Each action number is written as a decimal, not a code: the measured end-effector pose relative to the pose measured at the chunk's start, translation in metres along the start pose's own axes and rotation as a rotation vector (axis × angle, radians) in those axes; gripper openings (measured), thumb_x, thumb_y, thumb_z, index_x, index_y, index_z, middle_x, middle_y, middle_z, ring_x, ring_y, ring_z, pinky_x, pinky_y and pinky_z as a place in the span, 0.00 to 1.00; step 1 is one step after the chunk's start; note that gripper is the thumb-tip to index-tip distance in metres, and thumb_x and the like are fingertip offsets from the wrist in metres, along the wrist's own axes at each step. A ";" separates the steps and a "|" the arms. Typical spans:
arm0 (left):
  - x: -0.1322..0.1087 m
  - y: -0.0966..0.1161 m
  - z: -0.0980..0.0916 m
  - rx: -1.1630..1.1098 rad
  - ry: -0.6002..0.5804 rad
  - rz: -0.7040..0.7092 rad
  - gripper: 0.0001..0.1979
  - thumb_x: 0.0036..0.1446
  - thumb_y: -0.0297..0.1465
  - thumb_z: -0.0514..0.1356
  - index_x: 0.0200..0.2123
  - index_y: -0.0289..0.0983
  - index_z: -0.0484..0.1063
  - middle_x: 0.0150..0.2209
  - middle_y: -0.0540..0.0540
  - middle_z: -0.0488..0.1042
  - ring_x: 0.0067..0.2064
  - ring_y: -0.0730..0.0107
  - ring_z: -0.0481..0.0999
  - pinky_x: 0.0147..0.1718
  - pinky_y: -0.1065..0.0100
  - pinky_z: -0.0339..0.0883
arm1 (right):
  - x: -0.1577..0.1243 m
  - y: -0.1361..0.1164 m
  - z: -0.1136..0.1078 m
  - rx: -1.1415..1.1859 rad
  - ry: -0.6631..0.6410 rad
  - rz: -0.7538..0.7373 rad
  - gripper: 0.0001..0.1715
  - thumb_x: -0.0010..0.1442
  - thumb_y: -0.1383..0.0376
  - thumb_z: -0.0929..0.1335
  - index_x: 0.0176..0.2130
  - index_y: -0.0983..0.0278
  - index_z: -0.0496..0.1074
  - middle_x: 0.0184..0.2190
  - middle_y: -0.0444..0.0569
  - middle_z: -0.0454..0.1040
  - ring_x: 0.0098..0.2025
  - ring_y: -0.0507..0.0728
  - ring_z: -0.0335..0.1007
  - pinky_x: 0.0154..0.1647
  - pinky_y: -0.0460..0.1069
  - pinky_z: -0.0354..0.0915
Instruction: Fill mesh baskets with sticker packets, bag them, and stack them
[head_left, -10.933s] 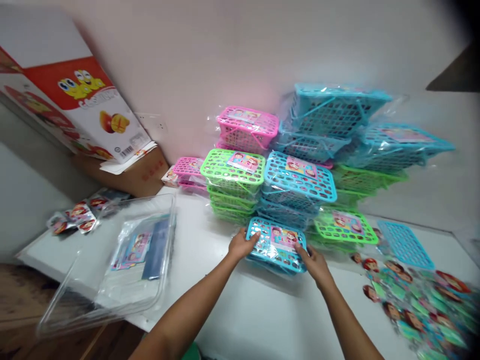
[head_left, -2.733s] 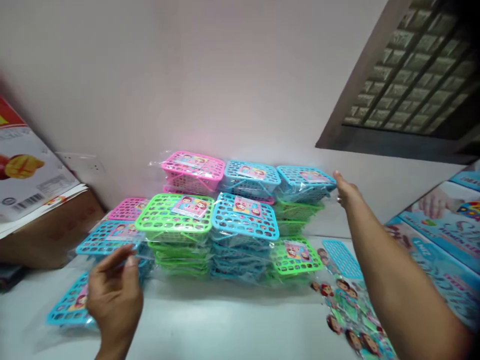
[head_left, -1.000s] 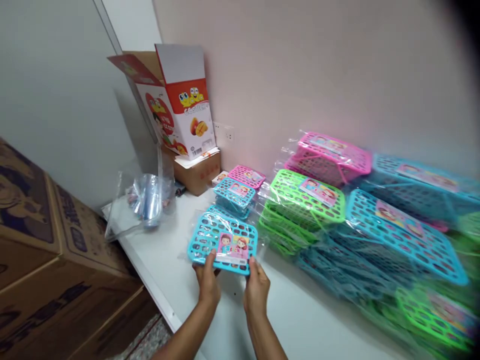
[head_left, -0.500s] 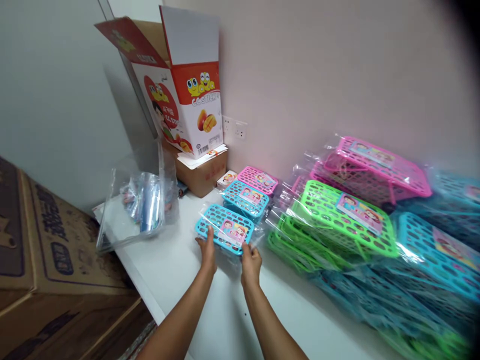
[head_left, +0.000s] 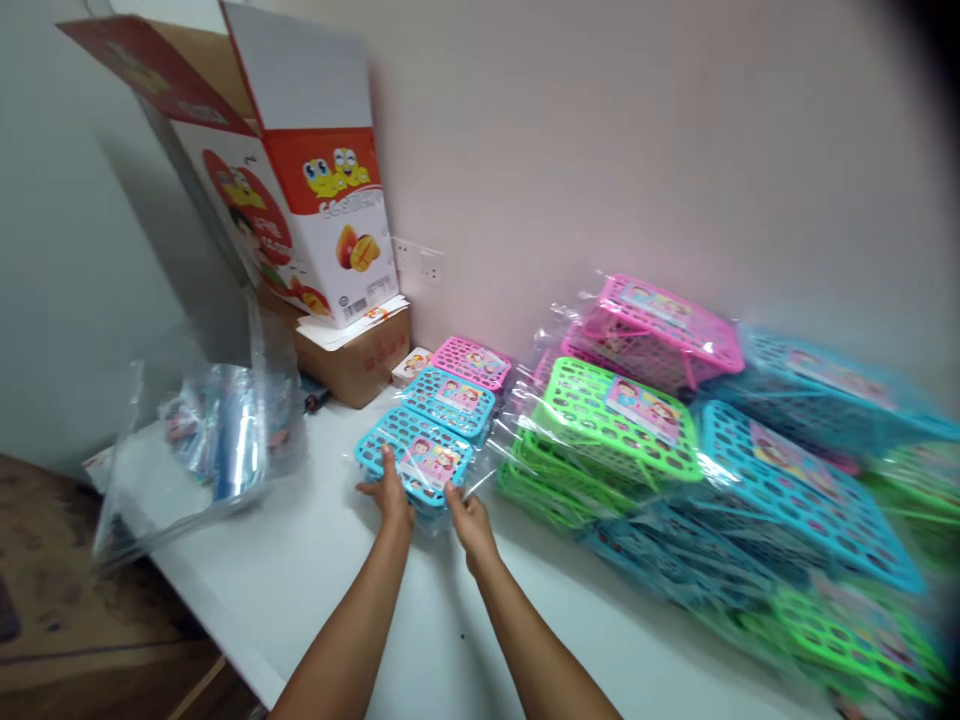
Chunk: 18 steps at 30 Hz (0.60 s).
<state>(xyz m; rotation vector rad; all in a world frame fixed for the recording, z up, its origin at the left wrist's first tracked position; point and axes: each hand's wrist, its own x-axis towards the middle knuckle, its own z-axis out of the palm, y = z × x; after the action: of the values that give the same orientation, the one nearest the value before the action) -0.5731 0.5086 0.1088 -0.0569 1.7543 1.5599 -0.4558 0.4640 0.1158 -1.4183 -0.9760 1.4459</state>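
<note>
Left hand: The left hand (head_left: pixel 388 492) is clamped on the near blue basket (head_left: pixel 412 453), thumb on the lid.
Right hand: The right hand (head_left: pixel 469 522) is clamped on its near right corner, thumb on top.
Near blue basket: It is in a clear bag at the near end of a short row. The middle blue basket (head_left: pixel 448 399) is just behind it, and the pink row basket (head_left: pixel 472 362) is at the far end. I can't tell if its bottom touches the white table (head_left: pixel 442 605).
Bump: The row is very tight, so a hard push could shove the far two back.
Slip: The bag looks slick, so the basket could slide out from under the thumbs.
Snag: Loose bag ends (head_left: pixel 517 405) poke left from the big heap. One could catch on the right hand and tug the heap.
Tumble: The heap looks wobbly, so a tug could tip its top green basket (head_left: pixel 622 410).
Row lids: Three: two blue, one pink.
Heap lids: One pink, two blue and two green show well; more hide below or blur at the right.
Boxes: One tall red-and-white carton (head_left: pixel 330 240), above one brown box (head_left: pixel 364 362).
Clear tub: One clear tub (head_left: pixel 206 513), on the left; its shiny packs (head_left: pixel 238 440) are too jumbled to count.
</note>
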 end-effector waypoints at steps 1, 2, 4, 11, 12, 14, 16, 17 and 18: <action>-0.003 0.001 0.000 0.003 0.006 0.000 0.58 0.46 0.57 0.59 0.66 0.33 0.29 0.65 0.27 0.50 0.59 0.50 0.67 0.45 0.61 0.72 | -0.008 -0.002 -0.007 -0.028 -0.012 0.004 0.28 0.49 0.45 0.69 0.36 0.66 0.76 0.29 0.48 0.77 0.35 0.58 0.72 0.38 0.50 0.65; -0.006 0.002 -0.001 0.006 0.012 0.002 0.59 0.46 0.58 0.58 0.66 0.33 0.28 0.65 0.26 0.50 0.59 0.49 0.67 0.45 0.59 0.72 | -0.018 -0.005 -0.016 -0.051 -0.023 0.009 0.27 0.47 0.46 0.71 0.33 0.67 0.76 0.26 0.47 0.76 0.33 0.58 0.71 0.36 0.50 0.65; -0.015 0.005 -0.006 0.017 0.034 0.013 0.59 0.46 0.58 0.57 0.66 0.33 0.27 0.65 0.25 0.49 0.59 0.46 0.66 0.46 0.55 0.71 | -0.043 -0.019 -0.042 -0.098 -0.077 0.007 0.25 0.44 0.48 0.73 0.32 0.66 0.77 0.23 0.46 0.75 0.29 0.58 0.71 0.33 0.50 0.64; -0.058 0.062 -0.021 0.081 0.197 0.447 0.35 0.59 0.43 0.51 0.63 0.33 0.43 0.66 0.31 0.45 0.67 0.54 0.48 0.65 0.54 0.41 | -0.093 -0.178 -0.206 -0.588 0.274 -0.501 0.22 0.58 0.50 0.65 0.45 0.60 0.74 0.40 0.50 0.78 0.41 0.59 0.73 0.44 0.53 0.65; -0.066 0.076 -0.011 0.082 0.143 0.542 0.31 0.60 0.40 0.51 0.62 0.33 0.47 0.64 0.33 0.50 0.65 0.58 0.53 0.64 0.58 0.45 | -0.086 -0.204 -0.231 -0.692 0.415 -0.583 0.23 0.58 0.49 0.65 0.46 0.60 0.73 0.40 0.51 0.78 0.41 0.59 0.73 0.45 0.54 0.65; -0.083 0.106 0.023 0.098 -0.043 0.693 0.25 0.59 0.40 0.51 0.58 0.37 0.57 0.60 0.40 0.61 0.61 0.62 0.62 0.60 0.61 0.53 | -0.066 -0.247 -0.271 -0.826 0.582 -0.661 0.28 0.57 0.49 0.65 0.51 0.63 0.70 0.40 0.54 0.78 0.39 0.60 0.73 0.43 0.55 0.66; -0.102 0.133 0.070 0.140 -0.276 0.786 0.22 0.57 0.42 0.54 0.52 0.37 0.67 0.53 0.42 0.70 0.55 0.62 0.69 0.56 0.61 0.60 | -0.043 -0.275 -0.296 -0.942 0.687 -0.674 0.31 0.58 0.48 0.63 0.54 0.64 0.68 0.41 0.55 0.77 0.39 0.61 0.74 0.42 0.55 0.66; -0.113 0.143 0.095 0.166 -0.388 0.820 0.21 0.56 0.43 0.56 0.48 0.37 0.70 0.50 0.42 0.73 0.52 0.61 0.71 0.54 0.62 0.62 | -0.034 -0.285 -0.302 -1.003 0.710 -0.659 0.32 0.59 0.48 0.62 0.55 0.64 0.66 0.42 0.56 0.77 0.39 0.61 0.74 0.42 0.56 0.66; -0.125 0.152 0.120 0.195 -0.489 0.845 0.21 0.54 0.44 0.58 0.45 0.36 0.72 0.47 0.42 0.76 0.50 0.60 0.73 0.53 0.61 0.63 | -0.025 -0.292 -0.305 -1.073 0.712 -0.625 0.33 0.60 0.48 0.61 0.57 0.64 0.64 0.42 0.56 0.77 0.39 0.62 0.74 0.42 0.56 0.66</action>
<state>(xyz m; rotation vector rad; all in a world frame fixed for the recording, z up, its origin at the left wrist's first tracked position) -0.5015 0.5947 0.3106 1.1935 1.5784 1.7266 -0.1354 0.5230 0.3862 -1.8714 -1.5692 -0.1675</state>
